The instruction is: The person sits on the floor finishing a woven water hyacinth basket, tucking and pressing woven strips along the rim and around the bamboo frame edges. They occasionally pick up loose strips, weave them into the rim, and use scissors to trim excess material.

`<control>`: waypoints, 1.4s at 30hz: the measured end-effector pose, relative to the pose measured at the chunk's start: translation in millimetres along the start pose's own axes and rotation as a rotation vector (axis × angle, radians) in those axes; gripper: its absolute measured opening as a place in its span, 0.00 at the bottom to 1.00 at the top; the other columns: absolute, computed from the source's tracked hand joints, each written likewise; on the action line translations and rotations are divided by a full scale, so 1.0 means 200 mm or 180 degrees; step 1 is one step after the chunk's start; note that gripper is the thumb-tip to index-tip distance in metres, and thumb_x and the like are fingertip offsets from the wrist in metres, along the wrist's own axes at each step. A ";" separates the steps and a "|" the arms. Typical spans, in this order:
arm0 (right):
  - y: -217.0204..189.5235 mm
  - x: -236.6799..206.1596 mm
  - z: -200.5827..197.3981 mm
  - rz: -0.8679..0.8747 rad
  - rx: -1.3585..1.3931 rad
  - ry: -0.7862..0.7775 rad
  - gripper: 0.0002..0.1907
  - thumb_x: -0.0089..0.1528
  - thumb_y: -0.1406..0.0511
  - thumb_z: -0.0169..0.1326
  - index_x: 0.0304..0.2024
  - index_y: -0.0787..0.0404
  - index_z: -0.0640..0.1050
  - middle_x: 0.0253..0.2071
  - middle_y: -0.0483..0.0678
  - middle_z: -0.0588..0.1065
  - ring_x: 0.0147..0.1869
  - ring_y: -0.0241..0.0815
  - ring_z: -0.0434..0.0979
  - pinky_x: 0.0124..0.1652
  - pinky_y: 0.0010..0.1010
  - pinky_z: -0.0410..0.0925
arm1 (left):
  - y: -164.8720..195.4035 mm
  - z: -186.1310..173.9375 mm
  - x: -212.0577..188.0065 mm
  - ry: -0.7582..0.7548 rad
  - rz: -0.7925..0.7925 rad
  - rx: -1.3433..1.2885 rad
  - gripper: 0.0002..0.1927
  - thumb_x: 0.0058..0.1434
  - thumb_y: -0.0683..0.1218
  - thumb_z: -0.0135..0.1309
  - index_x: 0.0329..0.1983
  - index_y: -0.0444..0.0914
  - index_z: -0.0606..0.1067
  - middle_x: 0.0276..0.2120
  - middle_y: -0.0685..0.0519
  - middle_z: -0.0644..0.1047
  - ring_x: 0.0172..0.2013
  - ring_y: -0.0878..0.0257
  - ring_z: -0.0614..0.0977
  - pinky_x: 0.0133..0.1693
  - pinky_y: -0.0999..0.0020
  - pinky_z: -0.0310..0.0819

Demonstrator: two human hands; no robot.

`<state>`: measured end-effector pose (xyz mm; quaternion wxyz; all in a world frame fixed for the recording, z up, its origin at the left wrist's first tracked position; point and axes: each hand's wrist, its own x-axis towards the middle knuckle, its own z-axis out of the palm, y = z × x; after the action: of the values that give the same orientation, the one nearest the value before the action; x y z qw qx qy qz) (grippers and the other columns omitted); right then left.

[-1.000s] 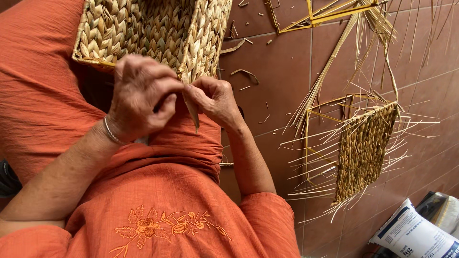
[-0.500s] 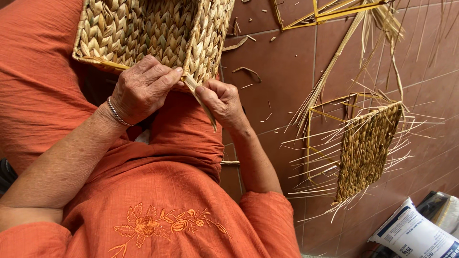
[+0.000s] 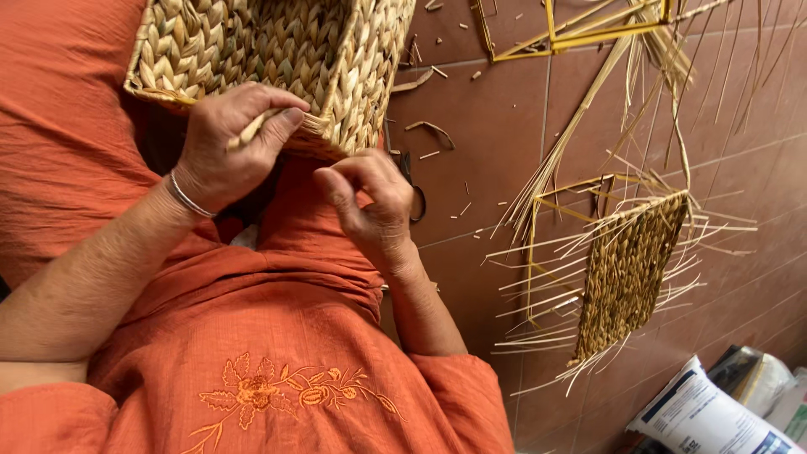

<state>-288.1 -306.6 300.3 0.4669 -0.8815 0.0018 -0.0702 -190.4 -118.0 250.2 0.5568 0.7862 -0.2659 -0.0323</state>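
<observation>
**weaver1:** Basket [image 3: 277, 63] on our lap, rim toward us. Our left hand [image 3: 227, 147] is pinched on a loose straw strand [image 3: 252, 128] at the rim; our right hand [image 3: 374, 206] is curled, holding nothing we can see.

**reedfan:** Looks light and stiff-ish. We'd grip the braided rim, since strands probably snap. Half-woven panel [image 3: 626, 273] lies on the tile floor [image 3: 479, 134].

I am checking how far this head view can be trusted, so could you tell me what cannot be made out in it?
- Woven basket: its top is cut off by the upper frame edge.
- Straw strand: mostly hidden inside the left hand.
- Scissors: largely covered by the right hand.
- Wire frame: cut off by the top edge.
- Printed packet: cut off at the bottom edge, and its print is too small to read.
</observation>
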 end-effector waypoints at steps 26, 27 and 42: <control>0.74 0.09 -0.14 0.0876 0.1324 0.0643 0.23 0.74 0.66 0.52 0.71 0.64 0.69 0.60 0.49 0.76 0.63 0.37 0.75 0.62 0.29 0.70 | 0.05 0.05 0.48 -0.0940 -0.1539 -0.2344 0.09 0.73 0.41 0.52 0.54 0.35 0.76 0.40 0.49 0.83 0.39 0.63 0.87 0.41 0.68 0.88; 0.72 0.09 -0.15 0.0854 0.1277 0.0617 0.22 0.74 0.67 0.52 0.70 0.64 0.69 0.62 0.49 0.75 0.65 0.37 0.74 0.64 0.30 0.69 | 0.04 0.07 0.48 -0.0936 -0.1394 -0.2243 0.09 0.73 0.40 0.53 0.55 0.34 0.77 0.40 0.48 0.83 0.40 0.63 0.87 0.42 0.69 0.88; 0.26 0.37 -0.27 0.0882 0.2000 0.1061 0.17 0.68 0.68 0.61 0.59 0.65 0.75 0.52 0.48 0.78 0.56 0.36 0.79 0.57 0.30 0.74 | 0.23 0.08 0.70 -0.0506 0.1733 0.2040 0.07 0.57 0.46 0.64 0.35 0.40 0.80 0.29 0.52 0.79 0.34 0.56 0.81 0.38 0.61 0.77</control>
<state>-218.5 -385.8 295.6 0.7127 -0.6633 0.1753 -0.1460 -94.9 -206.9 319.9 0.2503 0.8157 -0.5025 0.1396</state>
